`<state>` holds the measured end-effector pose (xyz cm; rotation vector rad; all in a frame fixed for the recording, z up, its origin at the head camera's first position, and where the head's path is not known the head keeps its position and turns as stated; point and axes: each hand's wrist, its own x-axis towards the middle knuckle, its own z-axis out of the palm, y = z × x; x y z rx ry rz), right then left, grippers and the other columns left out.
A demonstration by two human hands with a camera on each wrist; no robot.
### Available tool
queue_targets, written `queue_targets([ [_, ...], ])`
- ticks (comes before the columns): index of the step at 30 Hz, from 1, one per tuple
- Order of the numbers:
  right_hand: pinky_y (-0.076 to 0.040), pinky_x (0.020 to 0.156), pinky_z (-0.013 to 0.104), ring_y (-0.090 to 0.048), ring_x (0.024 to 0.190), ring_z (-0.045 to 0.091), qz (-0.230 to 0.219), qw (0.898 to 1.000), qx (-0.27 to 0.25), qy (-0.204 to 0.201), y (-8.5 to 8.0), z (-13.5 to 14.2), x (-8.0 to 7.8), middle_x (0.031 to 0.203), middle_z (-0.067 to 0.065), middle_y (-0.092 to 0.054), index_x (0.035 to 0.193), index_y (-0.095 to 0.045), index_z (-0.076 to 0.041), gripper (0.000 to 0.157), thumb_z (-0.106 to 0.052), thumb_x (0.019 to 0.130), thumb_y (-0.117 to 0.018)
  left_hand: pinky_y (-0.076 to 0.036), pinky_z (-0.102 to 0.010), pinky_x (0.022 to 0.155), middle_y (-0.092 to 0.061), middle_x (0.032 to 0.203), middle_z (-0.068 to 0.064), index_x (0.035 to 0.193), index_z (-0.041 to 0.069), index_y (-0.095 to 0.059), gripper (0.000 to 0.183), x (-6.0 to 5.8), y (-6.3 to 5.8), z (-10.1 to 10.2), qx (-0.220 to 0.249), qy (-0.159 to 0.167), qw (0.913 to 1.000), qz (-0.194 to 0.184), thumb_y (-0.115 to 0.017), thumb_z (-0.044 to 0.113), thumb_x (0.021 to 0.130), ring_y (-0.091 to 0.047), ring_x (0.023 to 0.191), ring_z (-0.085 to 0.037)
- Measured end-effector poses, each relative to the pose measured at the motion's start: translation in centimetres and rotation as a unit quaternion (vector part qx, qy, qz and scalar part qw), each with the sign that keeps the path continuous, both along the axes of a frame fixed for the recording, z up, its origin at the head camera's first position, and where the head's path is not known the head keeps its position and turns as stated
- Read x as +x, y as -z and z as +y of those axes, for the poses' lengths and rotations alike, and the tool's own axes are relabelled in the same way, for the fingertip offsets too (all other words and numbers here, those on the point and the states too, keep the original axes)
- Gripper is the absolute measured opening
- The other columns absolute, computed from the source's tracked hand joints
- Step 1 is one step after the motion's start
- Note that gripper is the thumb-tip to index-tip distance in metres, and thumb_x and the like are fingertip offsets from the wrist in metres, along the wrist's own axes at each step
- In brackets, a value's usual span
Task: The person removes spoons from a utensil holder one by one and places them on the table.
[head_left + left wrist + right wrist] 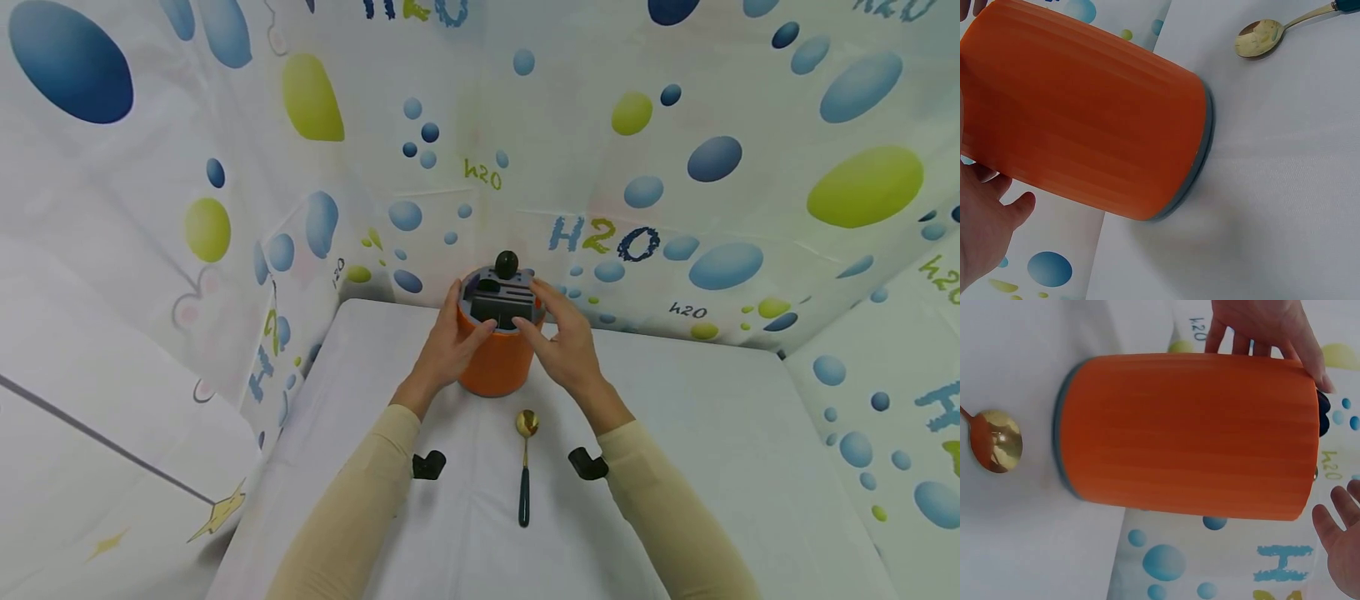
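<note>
An orange utensil holder [491, 367] with a grey slotted top [519, 290] stands near the table's back edge. A dark rounded end [507, 265] sticks up at the back of its top. My left hand [442, 350] holds the holder's left side, thumb at the front rim; in the right wrist view that thumb lies against the rim. On the right, my right hand [566, 346] has its fingers spread around the rim, and the right wrist view shows them slightly apart from the wall. A gold spoon [527, 423] with a dark green handle lies in front of the holder.
A white cloth covers the table [690, 442]. Patterned sheets [570, 150] rise behind it and along both sides, close behind the holder. Dark wrist camera mounts [429, 466] jut inward from both sleeves, either side of the spoon.
</note>
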<state>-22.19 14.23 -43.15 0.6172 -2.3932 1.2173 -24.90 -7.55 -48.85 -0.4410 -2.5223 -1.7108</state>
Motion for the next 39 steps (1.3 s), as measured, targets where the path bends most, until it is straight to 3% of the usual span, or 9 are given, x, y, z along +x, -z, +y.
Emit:
queue_targets([
  [8,-0.045,0.117,0.049,-0.053,0.143,0.028,0.017,1.0,0.001,-0.009,-0.1,-0.5,-0.4,0.158,0.007,-0.053,0.151,-0.054,-0.009,0.058,-0.02,0.098,-0.074,-0.02,-0.058,0.129,-0.013,0.175,0.006,0.167,0.037,0.0,0.095,0.0,0.2,-0.1,-0.012,-0.011,0.9997,-0.018,-0.058,0.066,0.098,-0.018,0.162,-0.023],
  [12,-0.057,0.099,0.048,-0.061,0.127,0.034,0.008,1.0,-0.003,-0.014,0.0,-1.1,-0.9,0.157,0.011,-0.053,0.151,-0.054,-0.007,0.058,-0.019,0.098,-0.074,-0.018,-0.059,0.129,-0.011,0.176,0.006,0.168,0.036,0.0,0.095,0.1,0.1,-0.2,-0.016,-0.011,0.9997,-0.016,-0.058,0.066,0.098,-0.015,0.162,-0.023],
  [15,-0.059,0.092,0.049,-0.063,0.12,0.036,-0.005,1.0,-0.012,-0.026,0.0,-1.6,-1.5,0.155,0.015,-0.054,0.151,-0.053,-0.005,0.058,-0.019,0.099,-0.073,-0.017,-0.058,0.129,-0.011,0.176,0.005,0.168,0.036,0.0,0.096,0.1,0.0,-0.4,-0.021,-0.015,0.9995,-0.019,-0.057,0.067,0.098,-0.015,0.162,-0.023],
  [20,-0.056,0.103,0.051,-0.065,0.125,0.038,-0.009,0.999,-0.013,-0.034,-0.2,-2.2,-2.3,0.149,0.016,-0.059,0.15,-0.053,-0.004,0.057,-0.018,0.098,-0.074,-0.017,-0.057,0.13,-0.009,0.175,0.008,0.166,0.04,0.003,0.096,0.0,0.1,-0.4,-0.018,-0.011,0.9996,-0.019,-0.057,0.069,0.097,-0.014,0.162,-0.021],
  [24,-0.057,0.1,0.053,-0.068,0.118,0.039,-0.013,0.999,-0.015,-0.034,-0.2,-2.6,-2.9,0.145,0.02,-0.06,0.149,-0.054,-0.003,0.057,-0.018,0.098,-0.074,-0.015,-0.056,0.13,-0.008,0.175,0.011,0.166,0.042,0.002,0.094,-0.2,0.2,-0.2,-0.006,-0.002,0.9999,-0.01,-0.058,0.066,0.098,-0.012,0.163,-0.019],
  [29,-0.057,0.1,0.055,-0.069,0.117,0.041,-0.015,0.999,-0.015,-0.039,-0.4,-2.9,-3.3,0.14,0.026,-0.062,0.147,-0.054,-0.001,0.056,-0.016,0.097,-0.074,-0.018,-0.056,0.13,-0.008,0.176,0.005,0.167,0.037,0.003,0.095,-0.2,0.1,0.1,-0.016,-0.005,0.9998,-0.013,-0.056,0.066,0.099,-0.014,0.162,-0.022],
  [39,-0.057,0.101,0.054,-0.068,0.119,0.04,-0.021,0.999,-0.009,-0.031,-0.4,-3.5,-4.3,0.135,0.024,-0.066,0.144,-0.058,0.0,0.051,-0.016,0.098,-0.074,-0.019,-0.056,0.129,-0.01,0.176,0.002,0.167,0.035,0.003,0.096,-0.1,0.0,-0.2,-0.024,-0.007,0.9995,-0.02,-0.055,0.068,0.099,-0.016,0.162,-0.024],
])
